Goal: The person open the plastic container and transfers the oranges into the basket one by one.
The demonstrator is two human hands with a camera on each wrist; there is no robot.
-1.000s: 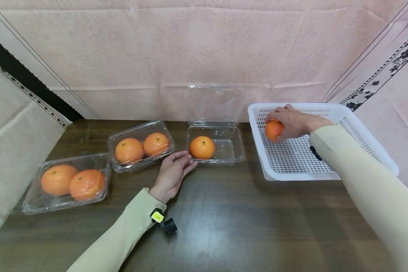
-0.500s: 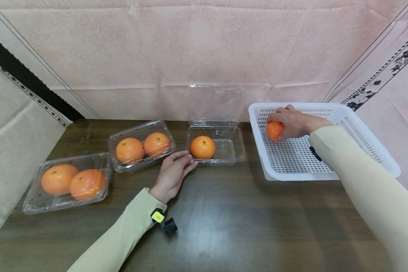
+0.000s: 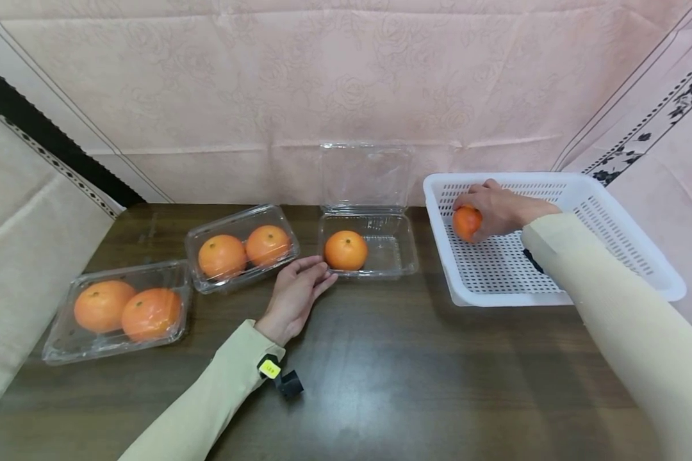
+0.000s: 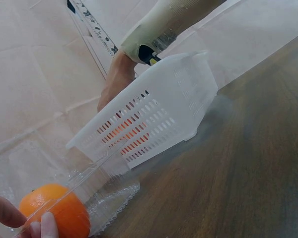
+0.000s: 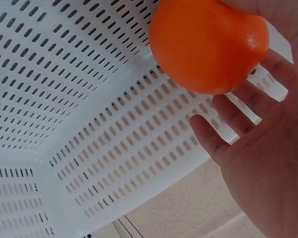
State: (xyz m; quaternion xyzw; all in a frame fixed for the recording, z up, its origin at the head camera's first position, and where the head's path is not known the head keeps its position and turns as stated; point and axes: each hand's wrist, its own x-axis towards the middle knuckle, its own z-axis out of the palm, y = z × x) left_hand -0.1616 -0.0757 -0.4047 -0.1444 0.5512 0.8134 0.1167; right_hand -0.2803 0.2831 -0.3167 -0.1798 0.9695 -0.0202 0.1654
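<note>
My right hand [image 3: 498, 208] reaches into the white slotted plastic basket [image 3: 513, 298] and grips an orange [image 3: 466, 224] by the basket's left wall. Thumb and fingers are on the orange [image 5: 208, 44] in the right wrist view. My left hand [image 3: 294, 294] pinches the near left rim of a clear plastic clamshell container [image 3: 389, 253], whose lid [image 3: 366, 174] stands up at the back. Inside its left half sits another orange [image 3: 346, 250]; in the left wrist view the left fingertips [image 4: 48, 225] overlap that fruit.
To the left are two closed clear containers, the nearer [image 3: 98, 349] and the farther [image 3: 236, 227], each with two oranges. All stand on a dark wooden table [image 3: 380, 371]. Pink cloth [image 3: 265, 83] hangs behind and at the sides.
Almost nothing differs. The whole scene shifts slightly to the right in the head view; both hands keep their places.
</note>
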